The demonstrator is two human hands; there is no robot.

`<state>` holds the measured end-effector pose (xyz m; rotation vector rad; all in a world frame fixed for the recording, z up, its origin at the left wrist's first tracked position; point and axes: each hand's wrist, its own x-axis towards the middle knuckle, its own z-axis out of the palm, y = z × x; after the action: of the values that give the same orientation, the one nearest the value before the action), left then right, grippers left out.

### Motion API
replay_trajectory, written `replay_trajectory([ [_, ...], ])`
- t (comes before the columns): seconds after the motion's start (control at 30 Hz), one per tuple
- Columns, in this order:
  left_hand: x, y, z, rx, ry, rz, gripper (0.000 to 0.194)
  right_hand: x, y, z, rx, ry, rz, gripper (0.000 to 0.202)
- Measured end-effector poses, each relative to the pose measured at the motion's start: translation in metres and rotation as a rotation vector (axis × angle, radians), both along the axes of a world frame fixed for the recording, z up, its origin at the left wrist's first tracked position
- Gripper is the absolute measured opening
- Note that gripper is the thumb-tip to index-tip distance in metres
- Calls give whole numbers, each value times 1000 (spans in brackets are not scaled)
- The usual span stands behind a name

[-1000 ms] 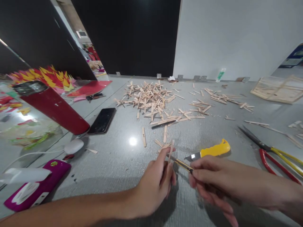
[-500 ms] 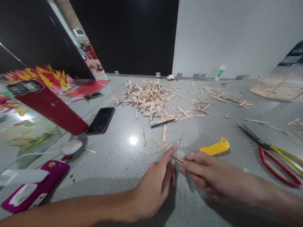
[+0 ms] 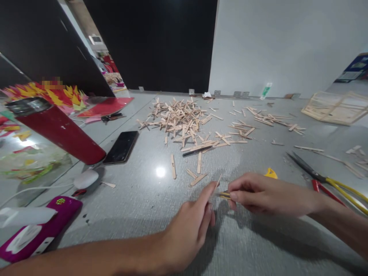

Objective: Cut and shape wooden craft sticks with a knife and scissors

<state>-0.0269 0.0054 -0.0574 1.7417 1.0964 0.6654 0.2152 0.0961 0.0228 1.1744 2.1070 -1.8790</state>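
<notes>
My left hand (image 3: 191, 228) is closed, with a thin wooden craft stick (image 3: 219, 181) pinched between thumb and fingers and its tip pointing up. Facing it, my right hand (image 3: 258, 193) grips a slim tool with a yellow and dark handle (image 3: 224, 195). The tool's thin end meets or nearly meets the stick at my left fingers; blur hides the exact contact. Behind my right hand lies a yellow-handled cutter (image 3: 270, 173), mostly covered. Scissors (image 3: 319, 176) with red and yellow handles lie beside my right forearm.
A heap of craft sticks (image 3: 184, 119) spreads across the table, with a black pen (image 3: 198, 151) at its front. To the left are a phone (image 3: 122, 147), a red flask (image 3: 57, 130) and a purple power bank (image 3: 48, 226). A stick frame (image 3: 330, 109) stands at far right.
My right hand has moved slightly right and up with the slim tool, now covering most of the yellow cutter and part of the scissors' red handle. My left hand stays nearly in place.
</notes>
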Motion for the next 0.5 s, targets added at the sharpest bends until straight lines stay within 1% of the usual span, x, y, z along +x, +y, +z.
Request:
replay_trajectory([
  [0.1, -1, -3, 0, 2, -32, -24, 54, 0, -1, 4, 21, -43, 77, 55],
  [0.2, -2, -7, 4, 6, -93, -25, 49, 0, -7, 9, 92, -94, 106, 47],
  [0.3, -1, -7, 10, 37, -103, 65, 49, -2, -16, 11, 184, -129, 118, 34],
  [0.37, 1, -4, 14, 46, -120, 131, 49, -3, -23, 10, 280, -164, 122, 32],
  [0.4, 2, -3, 15, 26, -152, 133, 47, -5, -26, 10, 322, -182, 124, 33],
  [0.43, 3, -1, 16, -11, -201, 109, 41, -6, -28, 10, 348, -196, 126, 35],
  [0.5, 4, 0, 17, -112, -309, 30, 21, -7, -31, 10, 363, -211, 124, 40],
])
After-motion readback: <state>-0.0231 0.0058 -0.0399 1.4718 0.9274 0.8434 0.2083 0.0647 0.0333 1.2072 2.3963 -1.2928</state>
